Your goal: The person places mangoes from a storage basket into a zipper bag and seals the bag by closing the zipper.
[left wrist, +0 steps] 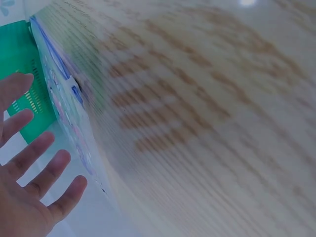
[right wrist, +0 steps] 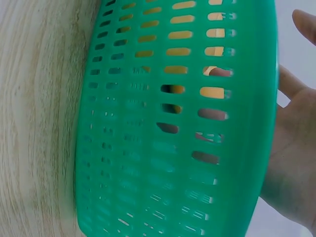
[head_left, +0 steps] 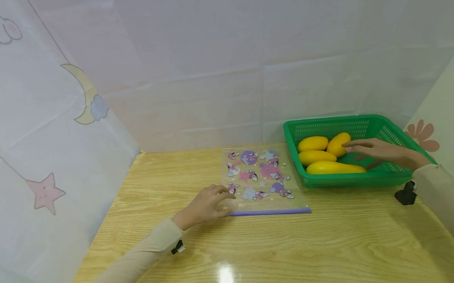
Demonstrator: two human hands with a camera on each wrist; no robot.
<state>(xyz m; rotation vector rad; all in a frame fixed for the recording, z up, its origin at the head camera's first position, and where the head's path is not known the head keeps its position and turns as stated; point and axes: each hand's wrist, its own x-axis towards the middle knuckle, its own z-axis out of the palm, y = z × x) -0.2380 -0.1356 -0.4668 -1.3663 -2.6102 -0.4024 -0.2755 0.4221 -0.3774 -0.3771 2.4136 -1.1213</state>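
Note:
A clear zip bag printed with pink and purple cartoon figures lies flat on the table, its purple zip edge towards me. My left hand is at the bag's near left corner. In the left wrist view that hand's fingers are spread apart and hold nothing. To the right of the bag stands a green plastic basket with several smooth yellow mango-like fruits. My right hand reaches in over the basket's right side, fingertips close to the rear right fruit. The basket wall partly hides this hand in the right wrist view.
The wooden table carries the bag and the basket towards its back edge. A pale cloth backdrop rises right behind them and along the left side. The basket's slotted walls stand higher than most of the fruit.

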